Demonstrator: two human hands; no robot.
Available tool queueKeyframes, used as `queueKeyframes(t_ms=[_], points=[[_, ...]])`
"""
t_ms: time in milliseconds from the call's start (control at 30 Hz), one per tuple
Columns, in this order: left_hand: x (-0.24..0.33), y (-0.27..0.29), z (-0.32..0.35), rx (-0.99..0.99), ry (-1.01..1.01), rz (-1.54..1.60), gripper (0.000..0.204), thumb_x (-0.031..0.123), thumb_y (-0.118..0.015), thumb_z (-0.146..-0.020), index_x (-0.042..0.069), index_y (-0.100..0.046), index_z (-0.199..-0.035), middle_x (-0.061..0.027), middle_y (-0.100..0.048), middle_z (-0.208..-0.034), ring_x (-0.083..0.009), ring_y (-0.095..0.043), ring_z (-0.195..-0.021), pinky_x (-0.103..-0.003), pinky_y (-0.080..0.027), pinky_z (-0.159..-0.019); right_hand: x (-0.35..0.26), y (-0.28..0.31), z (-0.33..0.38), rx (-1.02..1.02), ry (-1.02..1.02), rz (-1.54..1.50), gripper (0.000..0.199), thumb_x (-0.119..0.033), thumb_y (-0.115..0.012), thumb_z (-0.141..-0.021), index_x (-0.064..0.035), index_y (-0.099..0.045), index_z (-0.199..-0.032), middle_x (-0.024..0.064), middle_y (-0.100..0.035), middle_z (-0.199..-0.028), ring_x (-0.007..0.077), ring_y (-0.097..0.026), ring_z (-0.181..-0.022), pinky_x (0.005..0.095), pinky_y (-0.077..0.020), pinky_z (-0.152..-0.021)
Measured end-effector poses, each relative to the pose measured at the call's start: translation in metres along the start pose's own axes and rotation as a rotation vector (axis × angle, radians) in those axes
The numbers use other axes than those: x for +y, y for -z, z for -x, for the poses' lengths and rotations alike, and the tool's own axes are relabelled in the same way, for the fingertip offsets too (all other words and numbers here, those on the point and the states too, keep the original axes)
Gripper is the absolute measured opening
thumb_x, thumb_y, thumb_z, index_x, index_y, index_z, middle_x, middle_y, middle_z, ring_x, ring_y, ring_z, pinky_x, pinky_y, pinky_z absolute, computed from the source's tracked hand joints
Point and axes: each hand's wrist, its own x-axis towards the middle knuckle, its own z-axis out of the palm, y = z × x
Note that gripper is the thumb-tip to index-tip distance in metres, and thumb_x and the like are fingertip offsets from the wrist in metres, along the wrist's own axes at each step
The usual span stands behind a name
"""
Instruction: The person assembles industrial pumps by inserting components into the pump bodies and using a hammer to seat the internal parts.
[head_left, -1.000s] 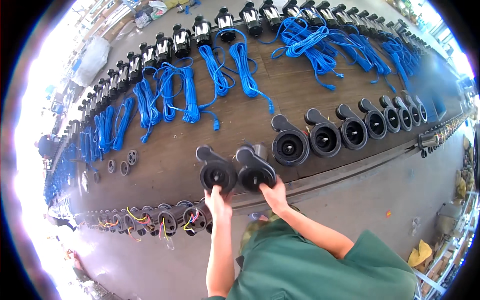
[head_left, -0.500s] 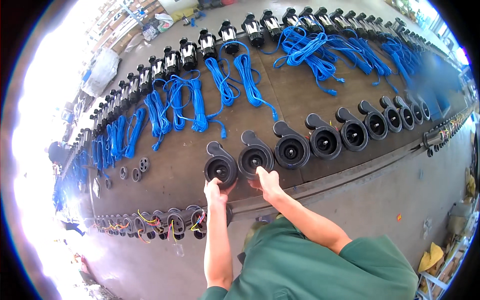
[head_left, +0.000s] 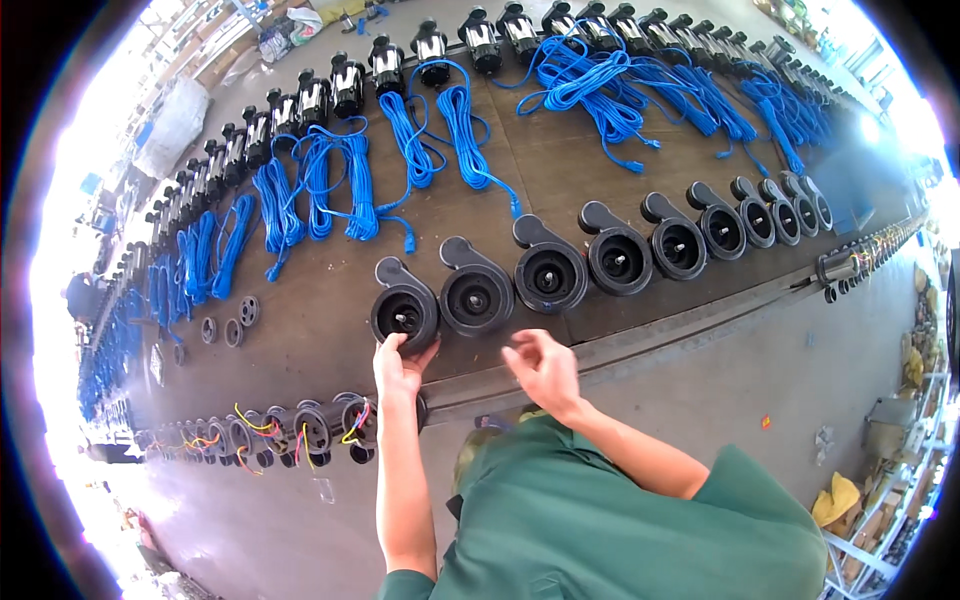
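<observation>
A row of black round pump housings, each with a side spout and a light shaft tip in the middle, lies on the brown table (head_left: 400, 225). My left hand (head_left: 402, 368) grips the near rim of the leftmost housing (head_left: 405, 312), thumb on the edge and fingers around its side. Just right of it sits a second housing (head_left: 477, 300), untouched. My right hand (head_left: 545, 370) is over the near table edge, below the gap between the second and third housing (head_left: 551, 278). It holds nothing; its fingers are loosely bent and slightly blurred.
Behind the housings lie blue cable coils (head_left: 465, 140), joined to a long row of black-and-silver motors (head_left: 430, 50). Left are small black rings (head_left: 234, 332). Along the near edge stand black cylinders with coloured wires (head_left: 315, 428); more wired parts (head_left: 850, 265) are at right.
My right hand has let go of the second housing and drawn back to the right. My left hand stays on the leftmost housing. The whole view has shifted somewhat.
</observation>
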Motion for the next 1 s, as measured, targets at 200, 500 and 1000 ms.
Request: queueKeyframes(t_ms=[200, 500, 1000], points=[[-0.014, 0.012, 0.044, 0.106, 0.029, -0.011, 0.039, 0.021, -0.065, -0.096, 0.002, -0.047, -0.125, -0.0212, -0.063, -0.113, -0.0418, -0.068, -0.102, -0.057, -0.059, -0.089, 0.026, 0.042, -0.005, 0.287, 0.340, 0.496, 0.071, -0.025, -0.081, -0.082, -0.0109, -0.054, -0.147, 0.0080, -0.056, -0.093, 0.0247, -0.060, -0.072, 0.0359, -0.0502, -0.060], [-0.049, 0.058, 0.079, 0.072, 0.098, -0.035, 0.024, 0.019, -0.061, -0.098, 0.007, -0.051, -0.116, -0.0173, -0.066, -0.107, -0.0400, -0.069, -0.096, -0.052, -0.059, -0.080, 0.020, 0.021, -0.020, 0.323, 0.452, 0.535, 0.064, -0.017, -0.079, -0.080, -0.0123, -0.060, -0.141, 0.0032, -0.059, -0.094, 0.0218, -0.063, -0.077, 0.0335, -0.0508, -0.061], [-0.052, 0.111, 0.093, 0.068, 0.191, 0.036, 0.022, 0.022, -0.061, -0.096, 0.008, -0.057, -0.113, -0.0157, -0.065, -0.114, -0.0358, -0.065, -0.103, -0.050, -0.054, -0.092, -0.020, 0.038, 0.007, -0.275, -0.430, -1.124, 0.049, 0.010, -0.065, -0.083, -0.0052, -0.067, -0.129, -0.0055, -0.054, -0.094, 0.0022, -0.050, -0.068, 0.0176, -0.0401, -0.055]])
